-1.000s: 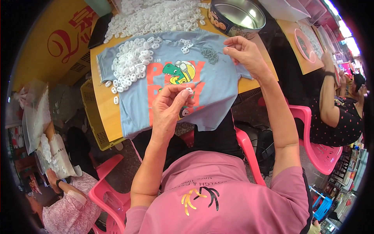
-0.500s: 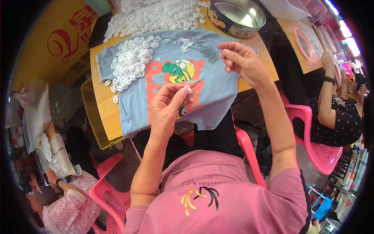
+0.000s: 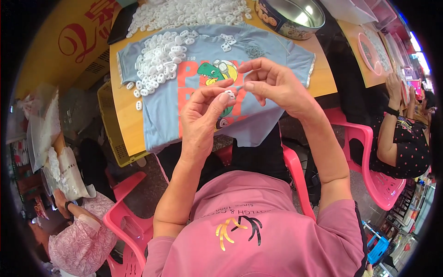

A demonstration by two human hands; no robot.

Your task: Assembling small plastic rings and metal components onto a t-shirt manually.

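Head view, looking down over a pink-shirted lap and two bare forearms.

Left hand [image 3: 203,117]: raised above the table edge, thumb and forefinger pinched shut on a small white plastic piece [image 3: 230,93]. The piece is held in the air over the lower part of a light blue T-shirt [image 3: 194,115], not resting on it.

Right hand [image 3: 272,83]: brought close against the left, fingertips almost meeting it. Thumb and forefinger are closed, apparently on a fine thread or the edge of the same white piece; which of the two cannot be told at this size. The other fingers are fanned upward.

The T-shirt is spread flat on a wooden table [image 3: 127,115], a green dinosaur print and orange lettering at its middle. A heap of white plastic pieces [image 3: 159,57] is seen on the shirt's left shoulder area, with a few strays on the bare wood beside it. A larger spread of the same pieces [image 3: 184,11] is seen along the far table edge. A round metal tin [image 3: 290,16] is set at the far right corner of the table.

Pink plastic chairs [image 3: 364,152] are noted around. Another person in a dark dotted top [image 3: 406,147] is seated to the right at a neighbouring table.
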